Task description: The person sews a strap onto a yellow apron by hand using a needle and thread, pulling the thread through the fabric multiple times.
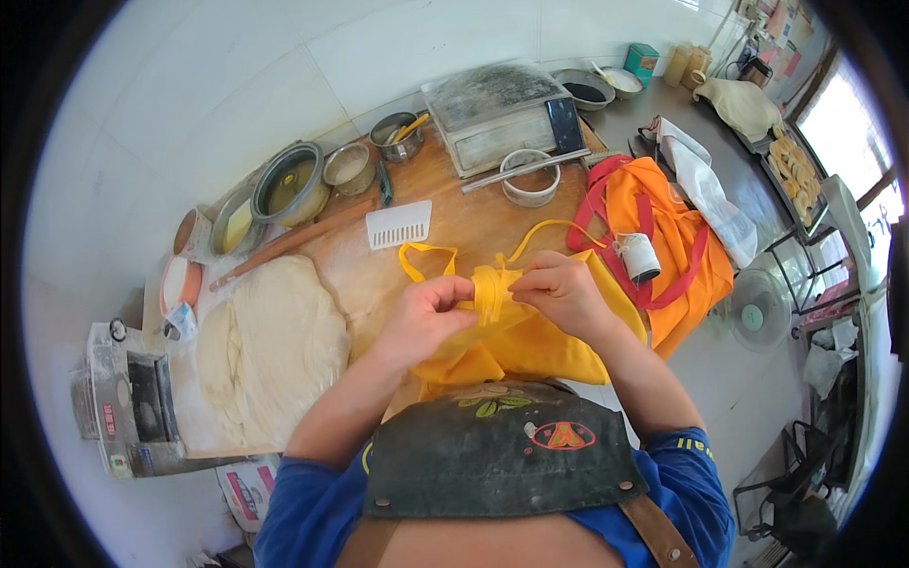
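Note:
Across the front of the worktable lies a yellow cloth piece with straps [544, 346], probably an apron, its bunched strap end lifted between my hands. My left hand [431, 317] pinches the bunched strap from the left side. My right hand [565, 292] is closed in a pinch at the strap's right side; whatever is between its fingertips is too small to make out. One thin yellow strap loops out beyond my hands. Right of them, a spool of white thread [637, 256] rests on an orange cloth with red straps [677, 227].
A large slab of dough [270, 355] covers the left of the table, beside a rolling pin [294, 241]. Bowls, a metal pot [396, 135], a white slotted scraper [399, 224] and a floury scale [507, 114] line the back. A tray of baked pieces [793, 175] stands far right.

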`<state>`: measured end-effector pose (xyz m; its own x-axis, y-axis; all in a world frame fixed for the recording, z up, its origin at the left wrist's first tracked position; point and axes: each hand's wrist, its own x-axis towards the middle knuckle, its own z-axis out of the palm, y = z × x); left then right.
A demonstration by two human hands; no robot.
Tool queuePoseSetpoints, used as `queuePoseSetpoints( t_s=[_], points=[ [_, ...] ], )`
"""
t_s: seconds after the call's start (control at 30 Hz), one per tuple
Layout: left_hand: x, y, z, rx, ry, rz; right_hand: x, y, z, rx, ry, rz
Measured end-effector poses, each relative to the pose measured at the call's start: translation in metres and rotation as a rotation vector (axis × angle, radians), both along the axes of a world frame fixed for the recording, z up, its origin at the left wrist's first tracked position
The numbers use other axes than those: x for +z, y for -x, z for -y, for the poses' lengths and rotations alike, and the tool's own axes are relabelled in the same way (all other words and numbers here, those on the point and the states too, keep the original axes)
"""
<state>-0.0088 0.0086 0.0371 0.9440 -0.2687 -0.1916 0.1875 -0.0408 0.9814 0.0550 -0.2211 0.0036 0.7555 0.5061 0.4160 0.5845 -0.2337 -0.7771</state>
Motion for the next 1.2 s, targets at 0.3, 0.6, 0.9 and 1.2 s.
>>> queuePoseSetpoints(
  t_s=[0.3, 0.6, 0.9, 1.2],
  points=[
    [0.004, -0.007, -0.012, -0.048, -0.199, 0.019, 0.016, -0.010, -0.012, 0.224, -0.015, 0.045],
    [0.007, -0.014, -0.018, -0.118, 0.111, -0.070, 0.017, -0.021, -0.021, 0.266, -0.007, 0.080],
    [0.009, -0.020, -0.029, -0.150, 0.088, -0.120, 0.014, -0.018, -0.027, 0.359, -0.101, -0.067],
    [-0.007, -0.011, -0.019, -0.025, 0.183, -0.118, 0.023, 0.014, -0.034, 0.162, -0.192, -0.601]
  ],
)
